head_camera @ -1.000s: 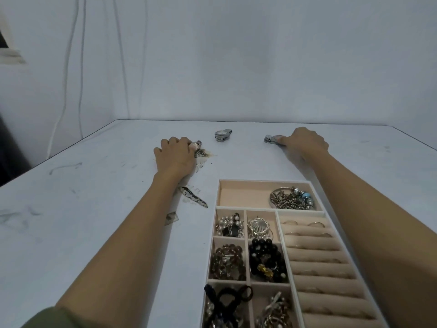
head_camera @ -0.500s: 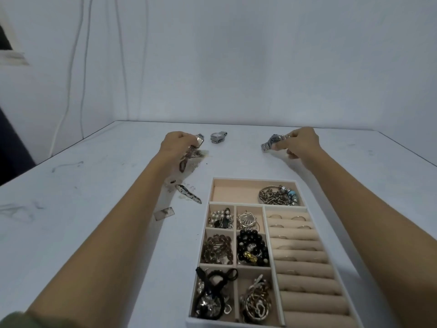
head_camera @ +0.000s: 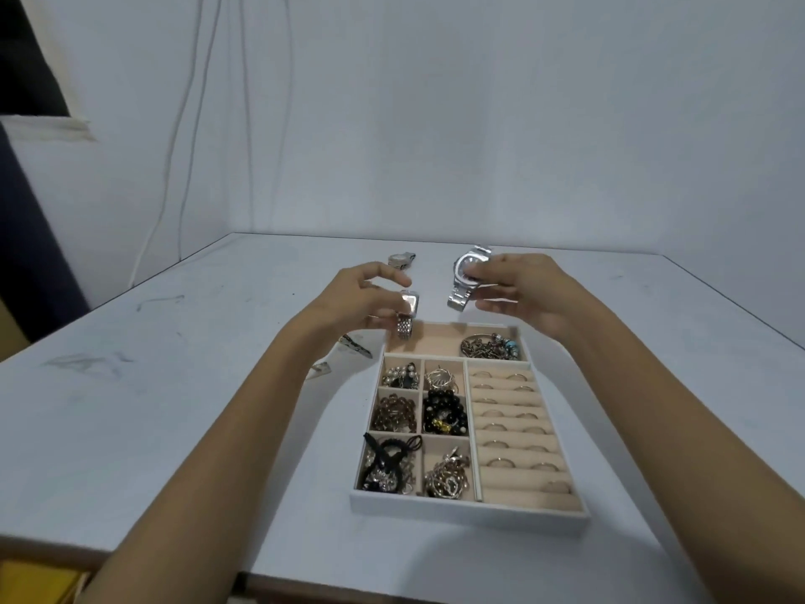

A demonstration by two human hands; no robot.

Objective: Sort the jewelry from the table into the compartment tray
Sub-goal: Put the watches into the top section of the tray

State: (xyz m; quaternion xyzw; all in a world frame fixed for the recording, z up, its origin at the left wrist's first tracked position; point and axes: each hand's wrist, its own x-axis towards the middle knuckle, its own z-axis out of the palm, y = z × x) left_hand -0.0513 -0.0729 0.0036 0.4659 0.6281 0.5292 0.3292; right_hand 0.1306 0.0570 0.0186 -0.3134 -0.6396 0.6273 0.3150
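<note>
While poised over the compartment tray (head_camera: 466,510) on the worktop (head_camera: 174,407): two hands, each grip clamped on one watch. Left hand (head_camera: 361,298), square watch (head_camera: 408,303); right hand (head_camera: 522,289), round watch (head_camera: 466,272). Third watch (head_camera: 400,258) lying beyond.

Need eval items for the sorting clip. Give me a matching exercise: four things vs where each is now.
Things
1. square watch
2. round watch
3. far watch
4. black beads

Places
A. held in the right hand
B. lying on the table, beyond both hands
C. in a middle cell of the tray
D. held in the left hand

Pairs: 1-D, 2-A, 3-B, 4-C
</note>
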